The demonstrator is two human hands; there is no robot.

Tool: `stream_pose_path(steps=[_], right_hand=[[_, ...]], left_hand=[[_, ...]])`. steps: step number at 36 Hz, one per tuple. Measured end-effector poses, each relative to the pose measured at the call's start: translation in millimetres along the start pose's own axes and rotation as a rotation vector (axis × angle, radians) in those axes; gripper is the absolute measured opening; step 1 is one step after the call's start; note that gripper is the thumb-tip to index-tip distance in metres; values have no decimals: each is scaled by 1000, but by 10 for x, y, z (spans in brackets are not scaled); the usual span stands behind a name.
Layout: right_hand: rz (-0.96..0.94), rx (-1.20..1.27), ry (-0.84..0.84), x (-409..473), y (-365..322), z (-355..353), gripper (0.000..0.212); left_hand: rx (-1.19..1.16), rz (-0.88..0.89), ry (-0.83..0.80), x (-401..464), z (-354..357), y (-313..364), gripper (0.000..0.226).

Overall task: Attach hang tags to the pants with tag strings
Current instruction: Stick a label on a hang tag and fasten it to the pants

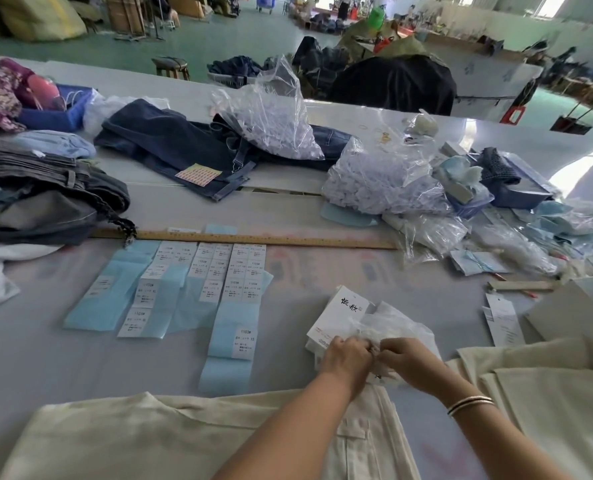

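A wide pale desk [322, 216] fills the view, and across its near edge lie cream pants [156, 434], spread flat, with a second cream piece [544, 386] folded at the right. Farther back a pair of dark blue jeans [170, 147] lies stretched out, carrying a small sheet of orange stickers [198, 174], and a heap of grey denim [42, 199] sits at the left edge. Two clear plastic bags of small white pieces [374, 181] stand on and beside the jeans, with a litter of smaller bags and pale blue scraps to their right. A long wooden ruler [271, 239] runs across the middle of the desk, one end tucked under the grey heap. Just in front of it, strips of light blue backing paper with white printed size labels [215, 282] lie side by side. Near the centre right a stack of white hang tags [336, 317] with black characters rests on the desk, partly under a crumpled clear bag [392, 323], just above the waist of the cream pants. The left hand [347, 355] and right hand [406, 355] meet at the edge of this bag, fingers curled and pinching something small and pale between them; whether it is a tag string I cannot tell. The right wrist wears thin metal bangles [470, 403]
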State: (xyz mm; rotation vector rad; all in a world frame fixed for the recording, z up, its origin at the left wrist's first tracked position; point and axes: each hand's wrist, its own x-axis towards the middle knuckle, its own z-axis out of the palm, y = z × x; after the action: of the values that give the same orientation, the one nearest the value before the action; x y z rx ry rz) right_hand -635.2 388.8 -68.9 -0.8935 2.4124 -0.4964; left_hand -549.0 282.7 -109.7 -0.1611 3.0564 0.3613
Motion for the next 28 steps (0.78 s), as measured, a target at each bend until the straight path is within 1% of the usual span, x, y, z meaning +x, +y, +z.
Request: stream_pose_path(steps=[3,5,6,7,8,9,11,12,15,17,18,20,22,23,25,26,28], right_hand=[[23,280,9,-15,62,-1,45],[-5,483,49,-39,97,16,43],[-49,618,85,-55,85,13,41],[-91,810,128,-56,61,-12,38],[-107,919,190,-35,36,-61,38],[-91,962,231,-7,4,-136,41],[-74,764,237,23,-28,-254,48],[-51,648,214,51,-17,-286,46],[12,398,168,89,-51,-342,31],[18,212,206,75,-71,-316,20],[15,170,243,55,-83,-298,18],[-3,142,337,9,-109,-276,16],[-28,172,420,-23,-140,-283,16],[-37,199,450,-40,-150,-285,20],[-43,227,474,-77,-179,-278,24],[-48,231,473,-94,-198,-277,23],[-60,310,456,-130,-262,-270,24]], left_hand=[[17,-19,-21,51,-29,-9,33],[19,-29,-24,63,-39,-21,32],[16,-32,-39,79,-27,-44,31],[4,-39,-59,89,-17,-82,31],[-12,-45,-69,90,4,-126,33],[-35,-42,-58,88,13,-153,36],[-96,-10,-28,71,21,-132,47],[-160,-27,-23,65,13,-117,48],[-444,-246,23,93,-111,-37,37],[-523,-344,35,116,-162,-2,35],[-560,-372,29,132,-151,4,36],[-605,-406,41,100,-158,-5,34],[-681,-458,92,38,-167,-72,16],[-724,-500,119,-22,-196,-117,15],[-752,-535,168,-140,-237,-229,13],[-755,-519,170,-202,-257,-287,11],[-805,-480,120,-354,-342,-401,25]])
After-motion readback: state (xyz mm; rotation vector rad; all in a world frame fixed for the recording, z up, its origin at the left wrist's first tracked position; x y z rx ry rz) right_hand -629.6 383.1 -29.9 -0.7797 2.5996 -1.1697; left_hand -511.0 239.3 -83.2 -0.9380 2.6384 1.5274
